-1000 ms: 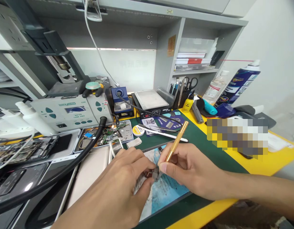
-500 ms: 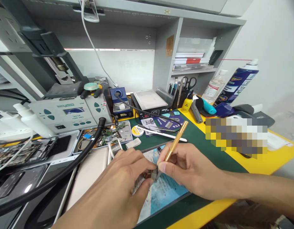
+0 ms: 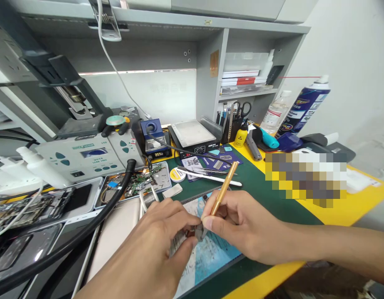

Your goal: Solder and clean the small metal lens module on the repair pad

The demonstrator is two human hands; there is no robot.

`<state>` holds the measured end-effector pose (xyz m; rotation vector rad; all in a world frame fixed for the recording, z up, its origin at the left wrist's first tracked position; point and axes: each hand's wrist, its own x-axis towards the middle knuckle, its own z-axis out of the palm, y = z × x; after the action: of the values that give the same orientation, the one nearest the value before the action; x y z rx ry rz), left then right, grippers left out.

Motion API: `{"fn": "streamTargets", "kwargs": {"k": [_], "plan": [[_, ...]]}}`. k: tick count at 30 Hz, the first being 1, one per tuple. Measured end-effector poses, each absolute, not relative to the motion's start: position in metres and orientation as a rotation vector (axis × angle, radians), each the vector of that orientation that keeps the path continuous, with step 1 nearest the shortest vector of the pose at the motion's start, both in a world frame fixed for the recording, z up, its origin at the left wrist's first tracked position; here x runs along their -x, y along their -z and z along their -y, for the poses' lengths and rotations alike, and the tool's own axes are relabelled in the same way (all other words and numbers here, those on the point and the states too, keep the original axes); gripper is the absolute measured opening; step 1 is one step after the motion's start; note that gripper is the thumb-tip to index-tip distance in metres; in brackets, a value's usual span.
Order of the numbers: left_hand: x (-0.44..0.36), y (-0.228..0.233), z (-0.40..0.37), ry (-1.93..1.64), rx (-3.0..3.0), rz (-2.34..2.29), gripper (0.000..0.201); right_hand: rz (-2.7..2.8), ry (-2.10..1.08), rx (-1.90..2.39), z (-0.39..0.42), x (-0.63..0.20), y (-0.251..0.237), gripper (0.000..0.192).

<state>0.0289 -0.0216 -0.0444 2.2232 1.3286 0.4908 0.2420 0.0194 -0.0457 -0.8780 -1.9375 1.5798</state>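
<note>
In my right hand (image 3: 242,224) is a slim craft knife with a gold handle (image 3: 225,189), gripped like a pen and tilted, its top leaning away from me. The grey tip points down at a small grey and copper-brown part (image 3: 198,233). My left hand (image 3: 157,245) pinches that part between thumb and fingertips, which hide much of it; its exact kind I cannot make out. The fingertips of both hands almost meet there. Under them lies a worn blue and white work pad (image 3: 213,261) on the green mat (image 3: 263,199).
A thick black hose (image 3: 117,197) curves across the left side, over phone parts. Behind my hands lie a white stick-like tool (image 3: 223,181), tweezers (image 3: 215,170) and a tray of circuit boards (image 3: 167,182). A soldering station (image 3: 156,141) and a hot plate (image 3: 195,133) stand farther back.
The view has shifted slightly, so the bench appears a little farther left. Both hands stay together at the small part, with the knife tip moved only a little against it.
</note>
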Motion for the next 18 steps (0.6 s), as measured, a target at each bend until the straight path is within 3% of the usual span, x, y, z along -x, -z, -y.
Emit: {"fn": "streamTargets", "kwargs": {"k": [18], "plan": [[-0.0310, 0.0442, 0.0243, -0.556, -2.197, -1.349, 0.017, 1.983, -1.528, 0.862, -0.0195, -0.2431, 0.0459, 0.015]]}}
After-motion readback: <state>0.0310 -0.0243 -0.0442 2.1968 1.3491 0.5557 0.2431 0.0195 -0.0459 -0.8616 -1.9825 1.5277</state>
